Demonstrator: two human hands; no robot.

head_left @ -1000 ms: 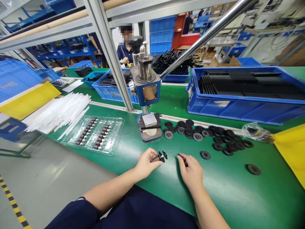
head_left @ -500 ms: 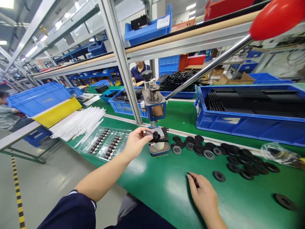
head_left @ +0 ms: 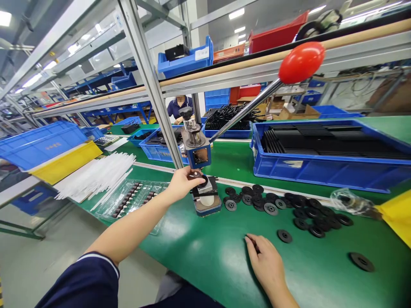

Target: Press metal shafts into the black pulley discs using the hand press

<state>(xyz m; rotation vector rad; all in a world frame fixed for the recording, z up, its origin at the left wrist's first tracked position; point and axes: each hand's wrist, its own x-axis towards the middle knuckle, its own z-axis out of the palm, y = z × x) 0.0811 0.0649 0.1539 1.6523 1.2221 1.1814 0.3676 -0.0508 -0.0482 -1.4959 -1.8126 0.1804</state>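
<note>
My left hand (head_left: 182,185) pinches a dark cylindrical part (head_left: 194,175) with a black round end, at the fixture of the blue hand press (head_left: 199,156). The press has a long metal lever ending in a red knob (head_left: 302,62). My right hand (head_left: 265,259) rests on the green table (head_left: 208,252), its fingers curled together; what they hold, if anything, is hidden. Black discs (head_left: 270,208) lie scattered to the right of the press. One disc (head_left: 284,235) sits apart, just beyond my right hand.
Left of the press are a clear tray (head_left: 105,206) with rows of small dark parts and a pile of white strips (head_left: 96,173). A blue bin (head_left: 321,171) of black parts stands behind the discs. A person (head_left: 180,107) sits across the table.
My left hand has brought the dark part closer in over the press fixture and tilted it. The view has shifted, bringing the whole red knob into sight. My right hand stays low on the table.
</note>
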